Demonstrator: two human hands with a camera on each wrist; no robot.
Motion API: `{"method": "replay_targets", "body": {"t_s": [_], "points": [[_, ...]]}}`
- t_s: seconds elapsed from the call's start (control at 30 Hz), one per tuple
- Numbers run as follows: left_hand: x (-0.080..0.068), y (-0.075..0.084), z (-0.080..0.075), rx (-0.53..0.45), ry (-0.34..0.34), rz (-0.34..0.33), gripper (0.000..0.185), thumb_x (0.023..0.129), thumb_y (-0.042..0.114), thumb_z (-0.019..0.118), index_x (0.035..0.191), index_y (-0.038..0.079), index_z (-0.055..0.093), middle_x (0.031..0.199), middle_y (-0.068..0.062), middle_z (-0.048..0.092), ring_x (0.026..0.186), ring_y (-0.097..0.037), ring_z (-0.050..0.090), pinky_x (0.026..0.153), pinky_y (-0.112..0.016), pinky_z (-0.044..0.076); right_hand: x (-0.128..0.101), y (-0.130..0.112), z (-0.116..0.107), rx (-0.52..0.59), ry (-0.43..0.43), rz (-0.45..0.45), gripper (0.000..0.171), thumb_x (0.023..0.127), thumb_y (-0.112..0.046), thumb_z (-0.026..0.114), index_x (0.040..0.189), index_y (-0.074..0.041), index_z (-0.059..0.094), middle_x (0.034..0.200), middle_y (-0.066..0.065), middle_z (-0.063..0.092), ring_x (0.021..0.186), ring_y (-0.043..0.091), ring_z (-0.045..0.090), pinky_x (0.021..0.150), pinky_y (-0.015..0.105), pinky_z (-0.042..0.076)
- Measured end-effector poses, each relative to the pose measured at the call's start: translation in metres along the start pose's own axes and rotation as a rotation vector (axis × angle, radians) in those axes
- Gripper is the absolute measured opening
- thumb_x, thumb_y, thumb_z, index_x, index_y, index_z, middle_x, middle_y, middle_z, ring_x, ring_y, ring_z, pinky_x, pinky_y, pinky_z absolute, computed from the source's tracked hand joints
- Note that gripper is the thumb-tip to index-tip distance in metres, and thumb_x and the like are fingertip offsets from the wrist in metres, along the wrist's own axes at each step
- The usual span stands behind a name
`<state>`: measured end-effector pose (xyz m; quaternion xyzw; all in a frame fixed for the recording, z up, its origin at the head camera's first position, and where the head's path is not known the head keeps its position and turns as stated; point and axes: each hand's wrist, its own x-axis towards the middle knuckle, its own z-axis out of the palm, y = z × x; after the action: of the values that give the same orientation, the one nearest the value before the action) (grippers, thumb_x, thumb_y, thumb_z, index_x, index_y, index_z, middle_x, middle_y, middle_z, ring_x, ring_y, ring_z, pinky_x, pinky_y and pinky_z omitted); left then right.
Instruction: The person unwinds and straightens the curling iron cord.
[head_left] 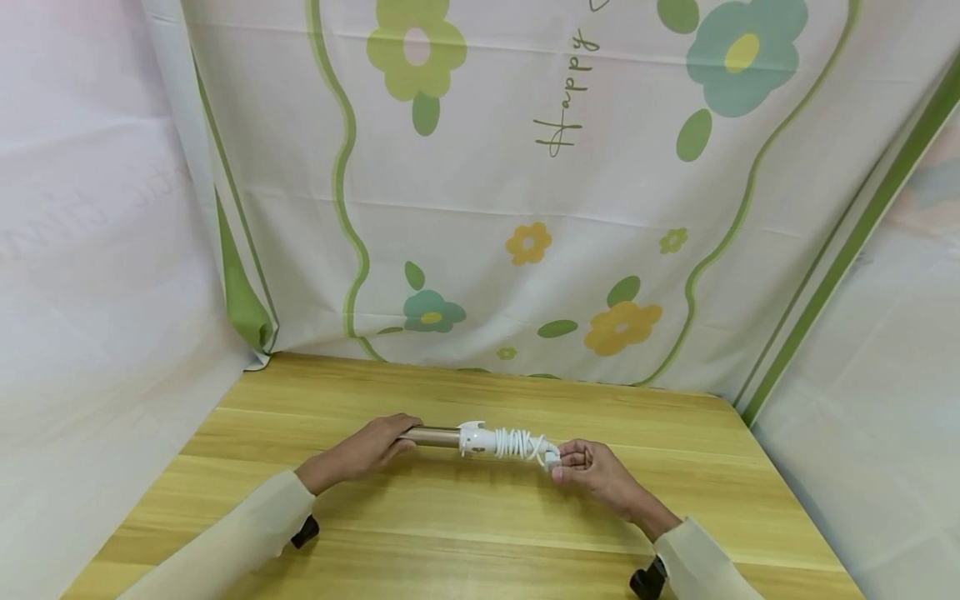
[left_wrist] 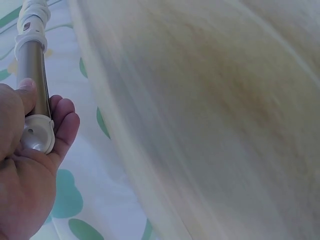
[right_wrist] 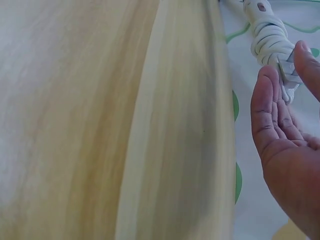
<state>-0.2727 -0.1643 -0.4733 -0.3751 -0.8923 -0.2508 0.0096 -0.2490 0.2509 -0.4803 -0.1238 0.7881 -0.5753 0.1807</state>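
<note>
A curling iron (head_left: pixel 480 439) with a gold barrel and white handle lies crosswise between both hands, close over the wooden table. My left hand (head_left: pixel 369 447) grips the barrel's end, thumb along one side; the left wrist view shows the white end cap (left_wrist: pixel 39 134) against the palm and the curled fingertips beyond it. White cord (right_wrist: pixel 272 42) is wound in several loops around the handle. At the cord's end sits a white plug (right_wrist: pixel 289 70), which my right hand (head_left: pixel 603 477) pinches between thumb and fingers.
The wooden tabletop (head_left: pixel 465 533) spreads under both arms. A white cloth with printed flowers (head_left: pixel 450 208) hangs along the far edge, and pale cloth walls (head_left: pixel 97 292) stand at the left and right. Dark straps (head_left: pixel 648 577) show at both wrists.
</note>
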Motion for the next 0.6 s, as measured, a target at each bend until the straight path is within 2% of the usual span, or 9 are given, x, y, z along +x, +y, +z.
{"method": "replay_targets", "body": {"t_s": [0.3,0.4,0.5,0.6], "points": [[-0.0012,0.0018,-0.0014,0.014,0.029,0.015,0.034,0.103,0.019,0.052,0.132,-0.001,0.054,0.112,-0.006,0.065,0.086,-0.007,0.059,0.073,-0.029,0.051,0.0033,0.0022,0.0008,0.076,0.028,0.019,0.045,0.090,-0.024,0.074,0.114,0.007,0.052,0.098,0.008,0.071,0.088,0.013,0.068,0.075,0.027,0.057],[-0.0006,0.0038,-0.0031,-0.003,0.034,-0.003,0.034,0.103,0.017,0.053,0.132,0.000,0.053,0.112,-0.006,0.065,0.086,-0.007,0.059,0.074,-0.028,0.052,0.0044,0.0037,0.0002,0.097,0.014,0.005,0.045,0.092,-0.023,0.072,0.118,0.007,0.050,0.102,0.006,0.070,0.092,0.014,0.069,0.079,0.027,0.057],[0.0004,0.0048,-0.0038,-0.010,0.032,-0.009,0.033,0.102,0.016,0.054,0.132,0.000,0.054,0.110,-0.004,0.065,0.085,-0.006,0.058,0.072,-0.028,0.051,0.0052,0.0053,0.0007,0.180,0.003,-0.007,0.049,0.094,-0.020,0.069,0.125,0.008,0.044,0.108,0.005,0.071,0.099,0.017,0.070,0.087,0.028,0.056],[0.0010,0.0046,-0.0033,-0.011,0.028,-0.011,0.033,0.102,0.016,0.054,0.131,0.001,0.054,0.108,-0.003,0.064,0.083,-0.004,0.056,0.071,-0.027,0.050,0.0057,0.0065,0.0024,0.313,0.003,-0.009,0.053,0.095,-0.016,0.066,0.131,0.009,0.037,0.114,0.006,0.071,0.107,0.020,0.069,0.093,0.031,0.054]]}}
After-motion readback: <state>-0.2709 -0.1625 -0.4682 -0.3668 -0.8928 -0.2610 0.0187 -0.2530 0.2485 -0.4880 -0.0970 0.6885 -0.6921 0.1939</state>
